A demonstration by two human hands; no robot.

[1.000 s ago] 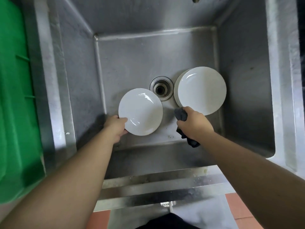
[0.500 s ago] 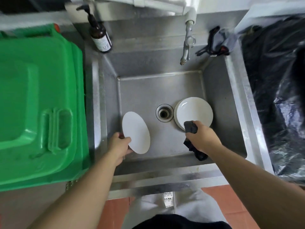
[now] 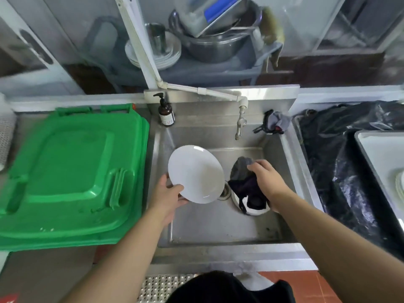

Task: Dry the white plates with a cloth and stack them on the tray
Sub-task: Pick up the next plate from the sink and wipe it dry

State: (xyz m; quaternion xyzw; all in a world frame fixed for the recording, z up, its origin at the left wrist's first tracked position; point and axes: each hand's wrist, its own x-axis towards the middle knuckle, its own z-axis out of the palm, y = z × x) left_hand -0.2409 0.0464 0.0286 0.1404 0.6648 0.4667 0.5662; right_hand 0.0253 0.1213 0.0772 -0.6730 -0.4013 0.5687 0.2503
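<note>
With our left hand pinching only the wet white plate's rim and our right hand clutching the dark cloth, the plate could slip into the steel sink.

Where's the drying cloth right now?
In the head view the dark cloth hangs from the right hand over the sink, draped over the plates left there, right of the plate in the left hand.

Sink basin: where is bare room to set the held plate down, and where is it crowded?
The basin floor is bare in front, between the near wall and the drain. The right side is crowded: right hand with dark cloth over the remaining plates. The left hand holds the white plate above the left.
</note>
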